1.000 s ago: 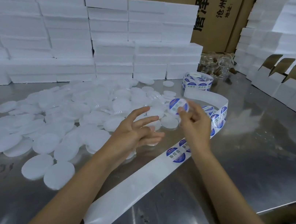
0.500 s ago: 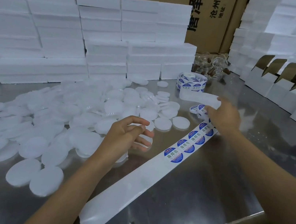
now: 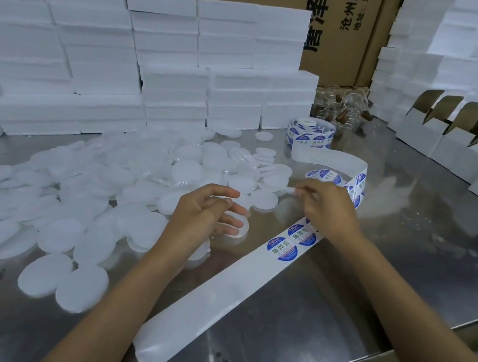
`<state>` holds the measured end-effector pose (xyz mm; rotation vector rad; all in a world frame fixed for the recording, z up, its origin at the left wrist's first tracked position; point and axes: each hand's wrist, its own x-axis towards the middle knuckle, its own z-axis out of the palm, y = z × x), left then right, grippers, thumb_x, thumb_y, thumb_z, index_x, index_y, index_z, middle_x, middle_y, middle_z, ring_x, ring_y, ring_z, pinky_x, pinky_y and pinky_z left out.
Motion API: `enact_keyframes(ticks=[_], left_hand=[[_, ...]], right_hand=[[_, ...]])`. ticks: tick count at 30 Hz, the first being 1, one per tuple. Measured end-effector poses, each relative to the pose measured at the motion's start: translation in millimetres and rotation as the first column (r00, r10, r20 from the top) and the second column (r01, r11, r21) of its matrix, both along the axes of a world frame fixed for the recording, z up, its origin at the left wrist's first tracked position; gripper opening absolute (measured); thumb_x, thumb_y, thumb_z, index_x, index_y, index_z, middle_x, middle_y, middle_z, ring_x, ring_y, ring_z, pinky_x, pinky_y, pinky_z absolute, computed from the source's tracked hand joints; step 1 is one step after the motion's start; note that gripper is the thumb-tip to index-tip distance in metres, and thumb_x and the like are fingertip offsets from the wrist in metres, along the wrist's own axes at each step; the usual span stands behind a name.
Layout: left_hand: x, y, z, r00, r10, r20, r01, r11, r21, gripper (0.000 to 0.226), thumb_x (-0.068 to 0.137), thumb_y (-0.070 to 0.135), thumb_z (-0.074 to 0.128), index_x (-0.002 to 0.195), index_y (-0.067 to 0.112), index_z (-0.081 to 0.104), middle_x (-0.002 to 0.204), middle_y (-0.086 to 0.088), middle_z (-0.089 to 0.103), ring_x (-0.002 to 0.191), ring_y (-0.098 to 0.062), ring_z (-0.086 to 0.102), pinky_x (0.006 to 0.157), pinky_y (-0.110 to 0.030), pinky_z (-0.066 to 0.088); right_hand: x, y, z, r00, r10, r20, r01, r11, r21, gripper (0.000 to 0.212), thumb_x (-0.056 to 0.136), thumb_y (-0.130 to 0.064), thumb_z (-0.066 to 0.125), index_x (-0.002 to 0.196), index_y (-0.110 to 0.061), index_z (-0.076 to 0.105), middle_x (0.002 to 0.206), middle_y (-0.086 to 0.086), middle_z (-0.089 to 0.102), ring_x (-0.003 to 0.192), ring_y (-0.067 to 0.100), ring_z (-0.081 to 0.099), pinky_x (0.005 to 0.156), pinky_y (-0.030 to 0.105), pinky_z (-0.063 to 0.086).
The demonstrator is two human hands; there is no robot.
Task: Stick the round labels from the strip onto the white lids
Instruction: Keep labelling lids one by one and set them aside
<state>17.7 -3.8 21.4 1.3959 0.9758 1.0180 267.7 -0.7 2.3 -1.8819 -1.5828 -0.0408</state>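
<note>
So, mid-peel by the look of it. Right hand (image 3: 328,209) over the strip (image 3: 249,272), fingertips pinching something small and white, probably a label edge, hard to tell. Left hand (image 3: 207,216) loosely curled around a white lid (image 3: 239,230) just left of the strip. Strip running diagonally, near-left to far-right, back to the roll (image 3: 310,134). Next labels (image 3: 282,247) sitting right between both hands, closer to the right one. Pile of lids (image 3: 74,196) spread out left on the metal table (image 3: 369,293). Short hop leftward needed.
</note>
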Motion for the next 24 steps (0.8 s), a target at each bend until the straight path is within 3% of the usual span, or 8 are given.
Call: enact_keyframes(ticks=[3,6,9,12,14,17,21,24], left_hand=[[0.1,0.2,-0.1,1.000,0.000,0.028,0.000,1.000,0.013,0.024,0.102,0.008,0.054,0.120,0.015,0.068,0.108,-0.004,0.077,0.093,-0.024,0.075,0.086,-0.036,0.061],[2.9,-1.5,-0.4,0.996,-0.049,0.079,0.050,0.999,-0.008,0.029,0.098,0.018,0.064,0.127,0.021,0.066,0.112,0.002,0.076,0.099,-0.017,0.075,0.087,-0.034,0.061],[5.4,-4.7,-0.1,0.990,-0.097,0.104,0.099,0.995,-0.018,0.028,0.097,0.022,0.066,0.124,0.014,0.069,0.109,-0.008,0.077,0.097,-0.028,0.075,0.088,-0.044,0.061],[4.9,-5.9,-1.4,0.990,-0.089,0.113,0.091,0.996,-0.014,0.021,0.097,0.024,0.068,0.113,0.012,0.071,0.101,-0.013,0.077,0.088,-0.035,0.076,0.087,-0.050,0.060],[6.2,-5.7,-3.2,0.994,-0.061,0.091,0.064,0.998,-0.028,0.013,0.096,0.023,0.068,0.106,0.014,0.071,0.095,-0.011,0.078,0.082,-0.034,0.077,0.085,-0.049,0.061],[8.7,-5.1,-5.6,0.998,-0.031,0.049,0.033,0.999,-0.043,0.007,0.099,0.017,0.064,0.104,0.021,0.067,0.092,-0.005,0.078,0.076,-0.029,0.077,0.076,-0.040,0.064],[8.5,-5.6,-6.0,0.997,-0.067,0.034,0.069,0.997,-0.045,0.026,0.102,0.009,0.056,0.119,0.025,0.066,0.116,-0.014,0.069,0.084,-0.028,0.077,0.076,-0.035,0.064],[8.2,-7.8,-5.8,0.990,-0.128,0.053,0.130,0.991,-0.030,0.034,0.104,0.005,0.050,0.124,0.029,0.064,0.117,-0.011,0.069,0.091,-0.023,0.077,0.073,-0.027,0.062]], right_hand=[[-11.9,-14.9,25.3,0.947,0.120,-0.297,-0.095,0.991,0.097,0.014,0.099,-0.015,0.056,0.096,-0.016,0.070,0.091,-0.002,0.071,0.086,0.015,0.064,0.081,0.033,0.049],[-38.5,-35.9,50.9,0.783,0.317,-0.535,-0.312,0.944,0.103,0.015,0.099,-0.015,0.059,0.089,-0.021,0.069,0.079,-0.008,0.071,0.073,0.005,0.064,0.069,0.020,0.049],[-64.4,-51.6,57.3,0.620,0.376,-0.689,-0.453,0.888,0.077,0.013,0.099,-0.014,0.059,0.094,-0.013,0.070,0.076,-0.007,0.072,0.065,0.004,0.065,0.061,0.018,0.052],[-74.8,-58.1,56.9,0.549,0.323,-0.771,-0.396,0.913,0.101,0.012,0.098,-0.013,0.061,0.093,-0.010,0.071,0.075,-0.002,0.074,0.060,0.008,0.067,0.058,0.020,0.054],[-69.9,-58.3,50.8,0.712,0.240,-0.660,-0.252,0.964,0.079,0.010,0.096,-0.016,0.064,0.092,-0.013,0.072,0.081,-0.004,0.075,0.071,0.009,0.069,0.066,0.022,0.054],[-53.7,-65.1,33.6,0.961,-0.006,-0.278,-0.002,1.000,-0.030,0.010,0.094,-0.020,0.061,0.092,-0.019,0.072,0.089,-0.011,0.071,0.087,0.009,0.065,0.071,0.020,0.046],[-48.6,-79.1,4.0,0.998,0.021,-0.052,-0.033,0.966,-0.256,0.020,0.093,-0.030,0.064,0.107,-0.017,0.068,0.110,-0.004,0.067,0.107,0.018,0.057,0.087,0.031,0.047],[-55.6,-84.7,-7.7,0.998,0.069,0.001,-0.067,0.971,-0.227,0.029,0.093,-0.036,0.065,0.116,-0.020,0.065,0.120,-0.006,0.063,0.113,0.017,0.052,0.098,0.033,0.041]])
